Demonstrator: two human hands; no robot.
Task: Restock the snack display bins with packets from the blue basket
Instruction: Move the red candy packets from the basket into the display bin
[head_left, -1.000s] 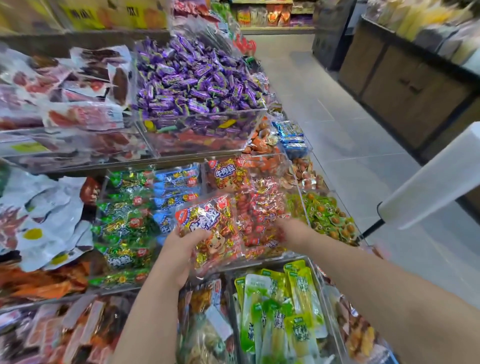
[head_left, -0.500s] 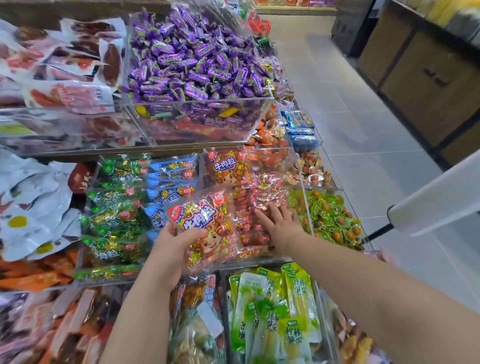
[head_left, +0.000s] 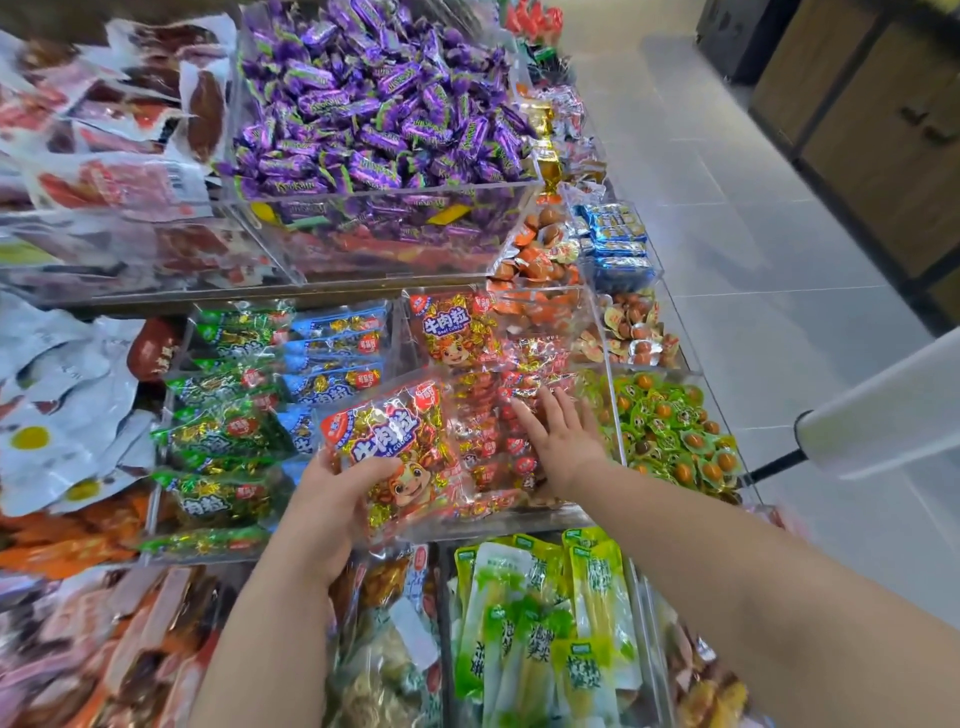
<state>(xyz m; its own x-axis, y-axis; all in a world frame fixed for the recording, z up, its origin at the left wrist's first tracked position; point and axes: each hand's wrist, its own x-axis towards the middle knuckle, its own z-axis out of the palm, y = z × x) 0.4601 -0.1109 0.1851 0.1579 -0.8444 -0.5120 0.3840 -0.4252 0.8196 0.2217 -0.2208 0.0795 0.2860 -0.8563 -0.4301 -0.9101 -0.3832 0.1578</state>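
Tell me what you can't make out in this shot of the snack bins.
Head view:
- Blue basket: outside the frame.
- Red packets under the right hand: covered by its palm.
- Lower corner of the beef-cube packet: behind the left hand.
- Bottom-left packets: blurred.
- White roll: cut by right edge.

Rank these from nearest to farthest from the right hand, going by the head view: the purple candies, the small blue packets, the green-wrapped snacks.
1. Green-wrapped snacks, in the bin just right of the right hand.
2. Small blue packets, on the higher tier, at its right end.
3. Purple candies, heaped in the top bin, farthest back and to the left.
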